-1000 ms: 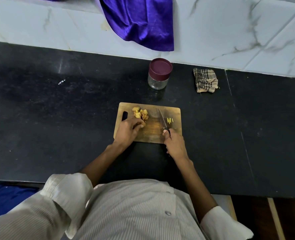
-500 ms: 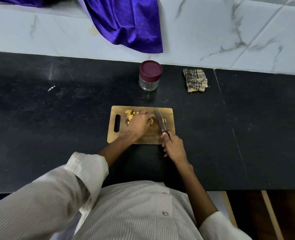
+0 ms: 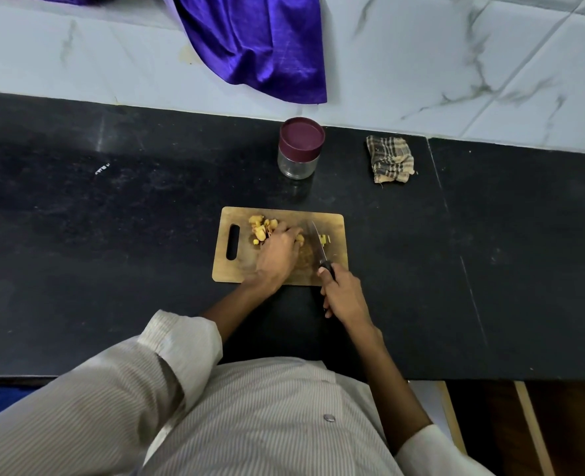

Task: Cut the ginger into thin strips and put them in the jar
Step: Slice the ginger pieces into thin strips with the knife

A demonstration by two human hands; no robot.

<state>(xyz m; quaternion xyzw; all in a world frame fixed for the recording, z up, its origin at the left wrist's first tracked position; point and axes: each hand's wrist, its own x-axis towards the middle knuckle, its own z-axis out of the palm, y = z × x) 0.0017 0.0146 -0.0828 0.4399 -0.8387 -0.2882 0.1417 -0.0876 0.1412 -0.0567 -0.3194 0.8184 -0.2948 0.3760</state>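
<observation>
A wooden cutting board lies on the black counter. A pile of yellow ginger pieces sits at its far left. My left hand rests over the board with its fingertips on a ginger piece beside the pile. My right hand grips the black handle of a knife, whose blade points away across the board. A few small cut ginger bits lie right of the blade. The glass jar with a maroon lid on stands behind the board.
A folded checked cloth lies at the back right of the counter. A purple cloth hangs over the marble wall behind the jar. The counter's front edge runs just before my shirt.
My left hand has moved right from the board's near edge onto the ginger beside the pile. The right hand and knife have stayed almost still.
</observation>
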